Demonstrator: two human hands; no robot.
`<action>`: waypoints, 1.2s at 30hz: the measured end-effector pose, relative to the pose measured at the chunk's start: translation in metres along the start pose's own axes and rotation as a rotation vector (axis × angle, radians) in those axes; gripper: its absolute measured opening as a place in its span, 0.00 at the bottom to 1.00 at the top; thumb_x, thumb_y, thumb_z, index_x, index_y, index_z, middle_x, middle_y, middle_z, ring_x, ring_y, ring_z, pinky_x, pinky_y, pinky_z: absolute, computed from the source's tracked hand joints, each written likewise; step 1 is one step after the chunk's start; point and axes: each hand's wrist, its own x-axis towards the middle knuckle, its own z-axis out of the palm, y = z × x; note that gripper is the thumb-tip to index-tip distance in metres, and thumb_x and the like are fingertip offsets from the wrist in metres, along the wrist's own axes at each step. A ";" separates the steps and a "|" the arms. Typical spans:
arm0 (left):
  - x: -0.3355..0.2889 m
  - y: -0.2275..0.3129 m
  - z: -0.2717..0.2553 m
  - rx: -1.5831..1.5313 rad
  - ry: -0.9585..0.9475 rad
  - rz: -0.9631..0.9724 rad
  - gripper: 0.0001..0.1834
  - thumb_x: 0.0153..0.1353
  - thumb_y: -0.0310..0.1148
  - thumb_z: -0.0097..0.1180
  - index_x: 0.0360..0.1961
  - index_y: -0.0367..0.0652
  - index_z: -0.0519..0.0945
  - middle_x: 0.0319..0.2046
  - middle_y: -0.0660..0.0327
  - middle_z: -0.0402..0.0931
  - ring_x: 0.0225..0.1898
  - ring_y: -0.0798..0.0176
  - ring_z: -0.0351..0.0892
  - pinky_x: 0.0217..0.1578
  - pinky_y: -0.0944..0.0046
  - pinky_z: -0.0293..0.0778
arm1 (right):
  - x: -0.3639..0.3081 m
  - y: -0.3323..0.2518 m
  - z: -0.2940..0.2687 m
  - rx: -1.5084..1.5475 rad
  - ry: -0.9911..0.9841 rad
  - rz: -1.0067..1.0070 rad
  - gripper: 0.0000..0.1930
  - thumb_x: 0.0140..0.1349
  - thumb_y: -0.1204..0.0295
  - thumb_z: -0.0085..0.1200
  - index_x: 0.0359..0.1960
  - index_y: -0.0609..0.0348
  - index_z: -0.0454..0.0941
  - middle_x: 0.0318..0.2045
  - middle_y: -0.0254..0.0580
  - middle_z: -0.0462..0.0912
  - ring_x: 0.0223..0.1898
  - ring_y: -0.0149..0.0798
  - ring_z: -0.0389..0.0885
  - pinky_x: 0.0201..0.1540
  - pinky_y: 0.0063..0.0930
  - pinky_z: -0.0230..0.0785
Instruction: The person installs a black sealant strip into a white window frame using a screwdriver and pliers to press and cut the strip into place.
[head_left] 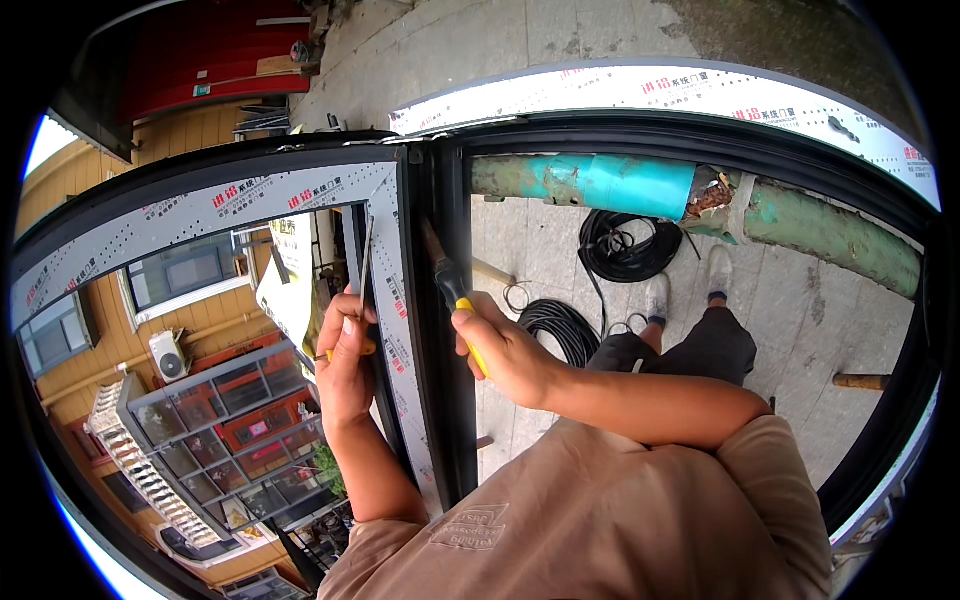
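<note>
In front of me is a window frame of black profiles, its left sash [386, 260] faced with printed white protective film. My right hand [510, 355] is closed round the yellow-and-black handle of a rusty-bladed hand tool [446, 270]. The blade points away from me along the black upright profile [440, 400], at or close against it. My left hand [345, 365] is at the inner edge of the sash, its fingers closed on a thin metal tool [367, 260] with yellow parts. That tool's shaft rises beside the film-covered profile; its exact kind is unclear.
Seen through the frame's right opening, a worn green pipe [830, 235] with turquoise wrapping [640, 185] runs across. Coils of black strip [630, 250] lie on the paved ground [790, 320] near my feet. Left, beyond the sash, stands a yellow-walled building [110, 350].
</note>
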 end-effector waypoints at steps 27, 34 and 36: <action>-0.002 0.002 -0.006 0.065 -0.031 -0.092 0.25 0.77 0.57 0.66 0.42 0.44 0.78 0.41 0.68 0.76 0.44 0.70 0.70 0.50 0.66 0.63 | 0.032 -0.056 -0.019 -0.046 0.051 -0.012 0.29 0.90 0.42 0.41 0.71 0.54 0.69 0.32 0.34 0.74 0.24 0.26 0.72 0.23 0.26 0.66; 0.001 0.015 0.017 0.105 0.047 0.197 0.23 0.82 0.54 0.59 0.42 0.42 0.80 0.66 0.47 0.79 0.71 0.51 0.75 0.77 0.44 0.57 | -0.030 -0.059 -0.026 -0.222 0.078 -0.196 0.26 0.90 0.50 0.45 0.69 0.64 0.69 0.33 0.34 0.75 0.27 0.27 0.70 0.30 0.27 0.67; -0.008 0.026 0.026 0.084 0.112 0.344 0.24 0.83 0.54 0.56 0.40 0.42 0.79 0.78 0.36 0.69 0.83 0.39 0.65 0.85 0.36 0.52 | -0.044 -0.064 -0.029 -0.408 0.108 -0.343 0.27 0.89 0.50 0.48 0.68 0.65 0.70 0.32 0.38 0.76 0.27 0.31 0.74 0.31 0.30 0.70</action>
